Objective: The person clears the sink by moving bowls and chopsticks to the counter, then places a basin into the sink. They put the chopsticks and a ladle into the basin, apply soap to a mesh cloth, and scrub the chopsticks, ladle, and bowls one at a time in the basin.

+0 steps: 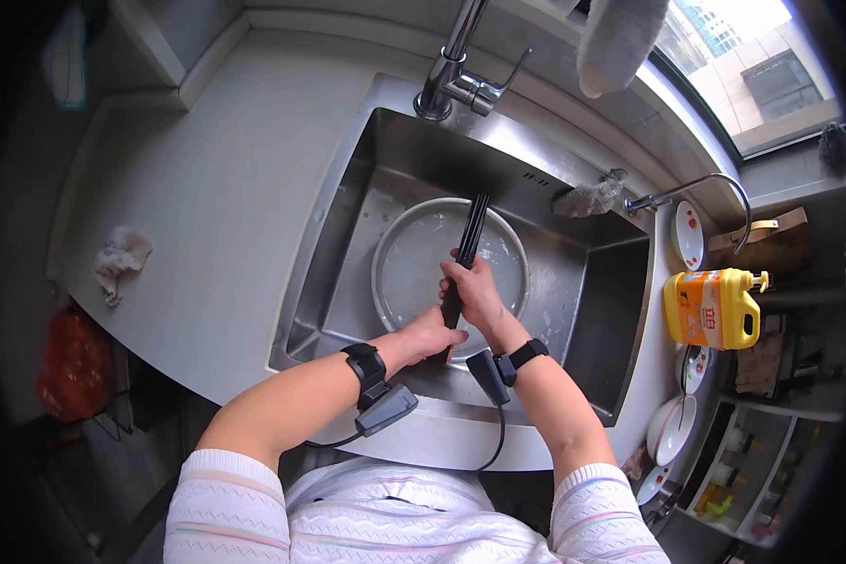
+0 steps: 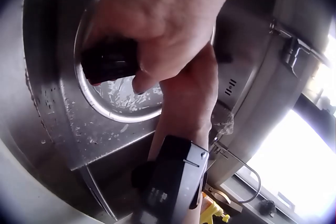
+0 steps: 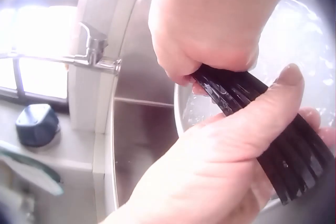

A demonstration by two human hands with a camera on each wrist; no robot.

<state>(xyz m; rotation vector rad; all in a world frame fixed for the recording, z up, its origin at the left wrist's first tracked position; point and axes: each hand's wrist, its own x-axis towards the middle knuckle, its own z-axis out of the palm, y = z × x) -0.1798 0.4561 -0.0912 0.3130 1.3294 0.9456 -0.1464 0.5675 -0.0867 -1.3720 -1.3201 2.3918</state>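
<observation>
A bundle of wet black chopsticks (image 1: 473,230) slants over a round basin (image 1: 377,268) of water standing in the steel sink. In the head view my left hand (image 1: 428,336) grips the bundle's near end. Farther up, my right hand (image 1: 480,293) holds the middle, with the chopsticks' far ends fanning slightly beyond it. The right wrist view has the bundle (image 3: 241,91) close up, both hands around it, the left thumb lying across the top. In the left wrist view my left hand (image 2: 163,24) covers much of the dark bundle (image 2: 109,61).
Behind the sink (image 1: 620,310) rises a chrome faucet (image 1: 451,80), with a thin curved tap (image 1: 714,183) to its right. A yellow jug (image 1: 714,308) and several bowls (image 1: 672,430) stand along the right counter. A crumpled cloth (image 1: 122,261) lies on the left counter.
</observation>
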